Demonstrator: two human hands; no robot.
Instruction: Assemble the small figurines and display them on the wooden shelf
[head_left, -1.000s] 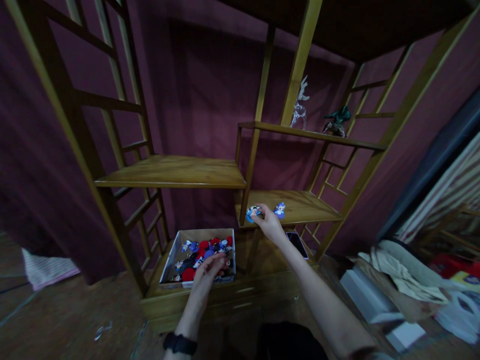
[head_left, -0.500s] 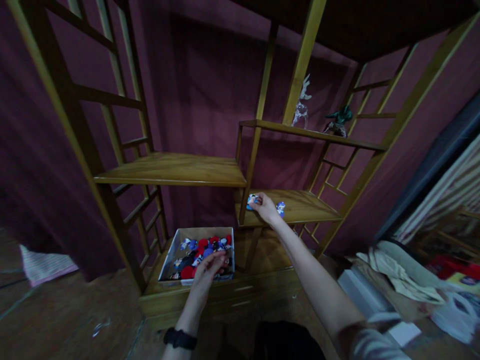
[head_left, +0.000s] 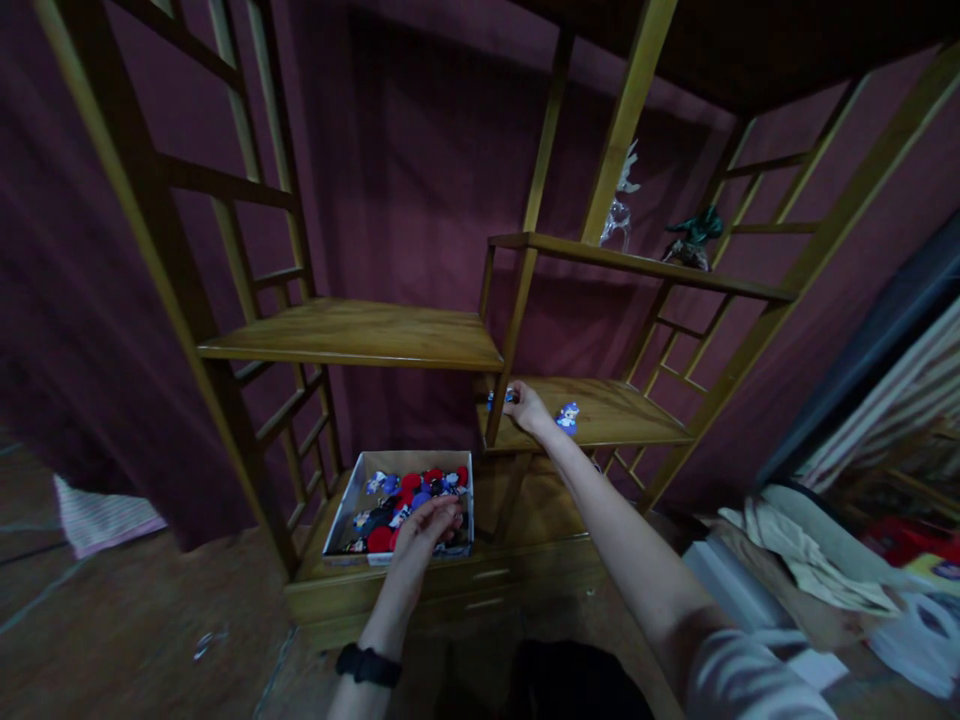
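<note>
Head view: the right hand (head_left: 531, 410) is stretched out to the low shelf (head_left: 630, 412), fingers pinched on a small blue figure (head_left: 497, 398) right at the shelf's left edge, beside the upright post (head_left: 511, 340). A second figure (head_left: 568, 417) stands just right of that hand. Down below, the left hand (head_left: 426, 522) hangs curled over the open box (head_left: 345, 502) of red and blue toys (head_left: 405, 488); whether it grips one, I cannot tell.
</note>
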